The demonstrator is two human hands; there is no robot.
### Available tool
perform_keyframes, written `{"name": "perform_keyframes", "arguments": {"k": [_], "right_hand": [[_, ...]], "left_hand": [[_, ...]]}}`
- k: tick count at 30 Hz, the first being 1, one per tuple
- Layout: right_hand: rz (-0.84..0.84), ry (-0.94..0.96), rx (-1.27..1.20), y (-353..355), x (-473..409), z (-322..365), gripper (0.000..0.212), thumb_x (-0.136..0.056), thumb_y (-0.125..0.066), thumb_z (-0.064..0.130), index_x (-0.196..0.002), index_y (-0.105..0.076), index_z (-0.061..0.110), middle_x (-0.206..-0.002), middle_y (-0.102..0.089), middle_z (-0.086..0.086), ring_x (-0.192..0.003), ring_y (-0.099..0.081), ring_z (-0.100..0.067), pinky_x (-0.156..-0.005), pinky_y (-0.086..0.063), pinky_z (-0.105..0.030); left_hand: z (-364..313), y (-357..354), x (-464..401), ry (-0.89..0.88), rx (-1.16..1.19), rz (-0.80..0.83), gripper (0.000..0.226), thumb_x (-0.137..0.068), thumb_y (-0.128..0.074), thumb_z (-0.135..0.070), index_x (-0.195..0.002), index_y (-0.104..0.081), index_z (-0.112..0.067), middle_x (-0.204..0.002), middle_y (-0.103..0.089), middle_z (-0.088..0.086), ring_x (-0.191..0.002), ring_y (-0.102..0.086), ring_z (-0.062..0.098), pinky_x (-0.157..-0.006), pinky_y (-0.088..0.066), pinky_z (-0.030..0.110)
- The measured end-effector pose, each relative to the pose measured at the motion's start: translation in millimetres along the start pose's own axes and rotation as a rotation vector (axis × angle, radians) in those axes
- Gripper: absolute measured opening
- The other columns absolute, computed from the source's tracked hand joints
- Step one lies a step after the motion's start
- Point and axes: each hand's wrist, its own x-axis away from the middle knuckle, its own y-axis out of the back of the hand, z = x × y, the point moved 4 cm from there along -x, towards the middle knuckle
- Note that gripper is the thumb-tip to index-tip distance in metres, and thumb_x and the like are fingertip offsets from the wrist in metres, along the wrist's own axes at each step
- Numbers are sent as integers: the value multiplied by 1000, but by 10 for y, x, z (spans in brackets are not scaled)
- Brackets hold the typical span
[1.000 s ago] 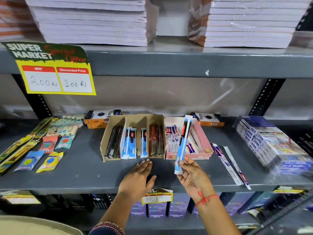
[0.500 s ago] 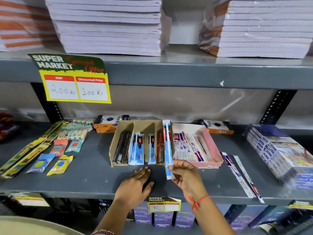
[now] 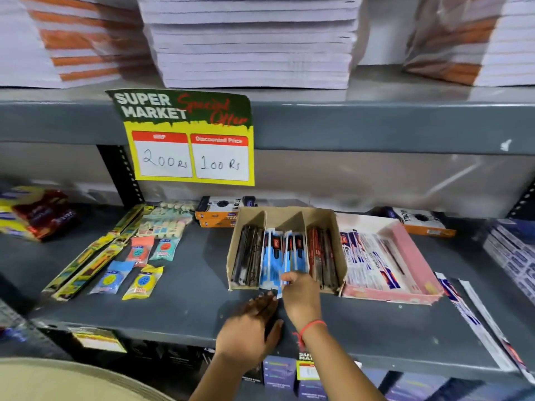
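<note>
A brown cardboard box (image 3: 289, 217) with three compartments sits on the grey shelf (image 3: 188, 311). Black pens fill its left slot, blue-and-white pen packets (image 3: 272, 256) the middle, red pens (image 3: 321, 253) the right. My right hand (image 3: 299, 296) pinches the near end of a blue pen packet (image 3: 285, 277) that lies in the middle compartment with the others. My left hand (image 3: 250, 328) rests flat on the shelf just in front of the box, fingers straight.
A pink tray (image 3: 411, 256) of white pen packets stands right of the box. Sharpener and eraser packets (image 3: 139, 261) lie to the left. Loose long packets (image 3: 469, 316) lie at the right. A price sign (image 3: 188, 137) hangs from the upper shelf, stacked with notebooks (image 3: 249, 41).
My right hand has carried the blue pen packet leftward from beside the pink tray and lowered it into the box's middle compartment. My left hand has stayed on the shelf.
</note>
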Motion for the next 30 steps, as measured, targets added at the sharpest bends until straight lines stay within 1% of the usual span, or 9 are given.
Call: {"name": "perform_keyframes", "arguments": {"k": [5, 7, 12, 16, 19, 22, 25, 27, 30], "right_hand": [[52, 59, 350, -47, -101, 99, 37, -87, -34, -8, -113, -60, -1, -117, -64, -19, -108, -62, -32, -87, -49, -33], [88, 59, 464, -53, -168, 135, 35, -89, -34, -5, -116, -57, -1, -123, -60, -20, -112, -60, -32, -90, -49, -34], [121, 85, 719, -39, -175, 182, 45, -92, -36, 2, -137, -40, 7, -148, -25, -18, -112, -61, -32, -89, -51, -37], [66, 183, 811, -92, -60, 213, 38, -93, -38, 4, -129, -47, 7, -140, -37, -14, -109, -61, -31, -86, -52, -39], [16, 310, 865, -173, -49, 217, 43, -93, -37, 7, -136, -39, 5, -146, -33, -18, -128, -42, -35, -98, -46, -42], [105, 242, 880, -235, -140, 88, 57, -99, -29, 25, -148, -10, 2, -158, -10, -20, -146, -7, -37, -117, -21, -44], [223, 147, 835, -319, -229, -36, 65, -99, -23, 39, -149, -1, 3, -159, 2, -20, -147, 4, -34, -120, -5, -42], [236, 147, 793, -369, -267, -48, 65, -99, -23, 40, -149, 0, 5, -159, 5, -20, -147, 6, -33, -120, -3, -41], [197, 204, 739, -404, -300, -9, 62, -99, -23, 38, -150, 2, 14, -159, 9, -15, -147, 7, -34, -118, -16, -46]], "left_hand": [[-5, 9, 6, -38, -7, -18, 50, -94, -24, -50, -141, -25, -33, -151, -26, -10, -135, -23, 8, -98, -32, 21], [-7, 14, 14, -46, -1, -30, 51, -93, -25, -49, -142, -25, -31, -150, -27, -9, -135, -23, 8, -101, -30, 21], [0, 10, 15, -49, 19, -57, 53, -92, -26, -48, -141, -28, -29, -149, -31, -7, -135, -26, 8, -103, -27, 21], [-37, 30, 18, -81, 45, -73, 50, -91, -29, -47, -133, -43, -24, -140, -47, -3, -128, -39, 12, -98, -34, 24], [-77, 112, 22, -110, 55, -137, 39, -88, -41, -42, -115, -59, -22, -118, -65, 1, -109, -58, 18, -84, -48, 26], [-84, 91, 29, -98, 68, -111, 43, -89, -37, -43, -122, -55, -23, -128, -58, 1, -120, -50, 18, -97, -39, 26], [-89, 127, 37, -95, 66, -127, 39, -88, -39, -42, -114, -61, -23, -120, -64, 2, -112, -56, 20, -91, -45, 28], [-107, 161, 42, -102, 74, -134, 35, -85, -42, -39, -104, -65, -23, -108, -70, 2, -101, -63, 19, -81, -52, 28], [-111, 189, 48, -109, 85, -134, 32, -83, -43, -38, -99, -67, -23, -101, -72, 0, -96, -65, 17, -78, -53, 27]]}}
